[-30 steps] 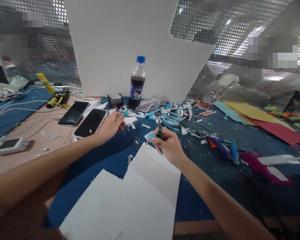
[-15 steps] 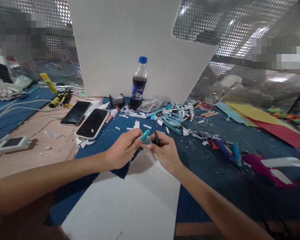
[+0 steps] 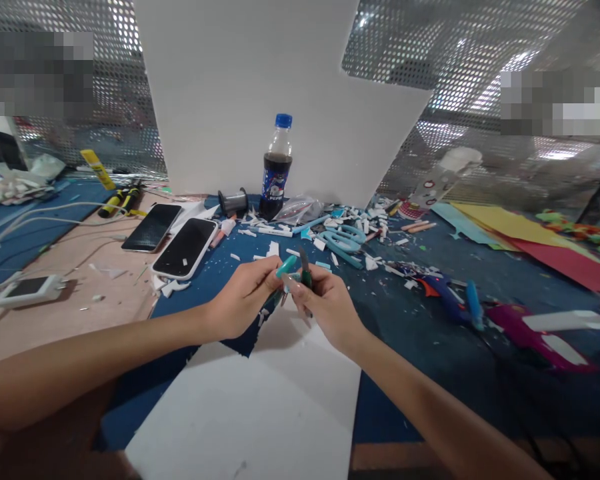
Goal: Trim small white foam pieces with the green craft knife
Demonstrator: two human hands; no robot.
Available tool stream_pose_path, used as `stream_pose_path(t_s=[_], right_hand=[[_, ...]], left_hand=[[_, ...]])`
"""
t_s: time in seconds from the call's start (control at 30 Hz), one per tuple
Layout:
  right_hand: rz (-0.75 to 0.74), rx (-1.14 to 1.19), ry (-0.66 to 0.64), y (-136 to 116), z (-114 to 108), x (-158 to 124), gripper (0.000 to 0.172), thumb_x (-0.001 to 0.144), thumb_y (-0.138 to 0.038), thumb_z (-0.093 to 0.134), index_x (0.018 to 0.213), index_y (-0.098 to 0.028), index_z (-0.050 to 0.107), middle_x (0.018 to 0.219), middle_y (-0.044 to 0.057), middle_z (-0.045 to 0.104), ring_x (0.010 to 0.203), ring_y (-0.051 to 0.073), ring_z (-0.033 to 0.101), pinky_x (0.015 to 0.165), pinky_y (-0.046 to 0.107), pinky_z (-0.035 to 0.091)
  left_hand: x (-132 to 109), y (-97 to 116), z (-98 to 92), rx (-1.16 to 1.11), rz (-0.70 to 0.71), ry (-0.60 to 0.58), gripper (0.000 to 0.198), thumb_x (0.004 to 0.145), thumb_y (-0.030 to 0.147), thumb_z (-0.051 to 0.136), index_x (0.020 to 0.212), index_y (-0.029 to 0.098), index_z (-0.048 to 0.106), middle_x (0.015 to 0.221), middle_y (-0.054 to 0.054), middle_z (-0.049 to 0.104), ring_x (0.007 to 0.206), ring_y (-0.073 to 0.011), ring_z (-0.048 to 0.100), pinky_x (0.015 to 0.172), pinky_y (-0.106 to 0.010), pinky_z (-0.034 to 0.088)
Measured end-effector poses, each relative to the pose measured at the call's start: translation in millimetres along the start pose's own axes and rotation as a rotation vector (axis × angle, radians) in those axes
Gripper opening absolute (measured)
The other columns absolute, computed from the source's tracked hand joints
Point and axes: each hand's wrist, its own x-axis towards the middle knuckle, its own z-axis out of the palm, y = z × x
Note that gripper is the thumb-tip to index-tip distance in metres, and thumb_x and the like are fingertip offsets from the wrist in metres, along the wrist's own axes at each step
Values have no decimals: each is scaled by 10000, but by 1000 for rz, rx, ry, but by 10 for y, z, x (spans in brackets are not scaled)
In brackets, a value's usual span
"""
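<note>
My left hand [image 3: 245, 303] and my right hand [image 3: 325, 303] meet above the near edge of a blue mat [image 3: 220, 287]. The left fingers pinch a small teal piece [image 3: 286, 267]. The right hand grips a green-handled craft knife [image 3: 305, 270] with its blade pointing up, right beside the teal piece. A small blue-and-white piece seen between the hands earlier is now mostly hidden. Below the hands lies a white foam sheet [image 3: 260, 407].
A cola bottle [image 3: 275, 170] stands before a large white board [image 3: 260, 93]. Two phones [image 3: 173, 237] lie left, a wire spool [image 3: 233, 200] near them. Teal scissors [image 3: 343, 240], foam scraps, glue guns [image 3: 480, 307] and coloured paper [image 3: 520, 233] fill the right.
My left hand came back from near the phones with the teal piece and joined my right hand. The knife stays in the right hand, and both hands have drawn closer together.
</note>
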Motion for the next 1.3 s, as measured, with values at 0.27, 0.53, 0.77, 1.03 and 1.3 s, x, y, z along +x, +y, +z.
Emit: stream_pose_path(t_s=[0.27, 0.53, 0.77, 1.03, 1.3], right_hand=[[180, 321, -44, 5, 87, -59, 362, 704, -510, 673, 713, -191, 503, 416, -89, 419, 381, 52, 308, 421, 216, 220], [277, 466, -84, 73, 96, -66, 394, 685, -525, 688, 689, -192, 477, 413, -84, 450, 369, 43, 309, 409, 196, 231], [183, 282, -11, 78, 101, -45, 424, 717, -585, 616, 718, -197, 446, 445, -91, 415, 356, 37, 275, 380, 194, 217], [98, 151, 213, 82, 72, -37, 386, 716, -509, 657, 732, -206, 418, 501, -105, 333, 403, 36, 274, 383, 177, 229], [127, 198, 22, 18, 155, -89, 413, 755, -567, 570, 666, -197, 409, 479, -86, 340, 400, 40, 249, 379, 197, 185]], left_hand=[[-23, 3, 65, -255, -45, 33, 304, 917, 406, 386, 800, 164, 526, 666, 19, 447, 554, -81, 368, 511, -202, 328], [-32, -11, 98, -388, -78, 25, 265, 907, 378, 431, 789, 165, 537, 678, 19, 468, 573, -74, 430, 538, -188, 390], [-6, 19, 89, -266, -155, 93, 294, 877, 387, 468, 693, 158, 487, 646, 31, 411, 583, -79, 381, 547, -202, 344], [6, 54, 72, -92, -250, 165, 340, 869, 390, 441, 615, 172, 379, 592, 47, 314, 553, -83, 278, 505, -218, 245], [-28, -9, 102, -118, -277, 120, 337, 881, 430, 414, 700, 154, 481, 640, 22, 403, 602, -99, 342, 547, -224, 298]])
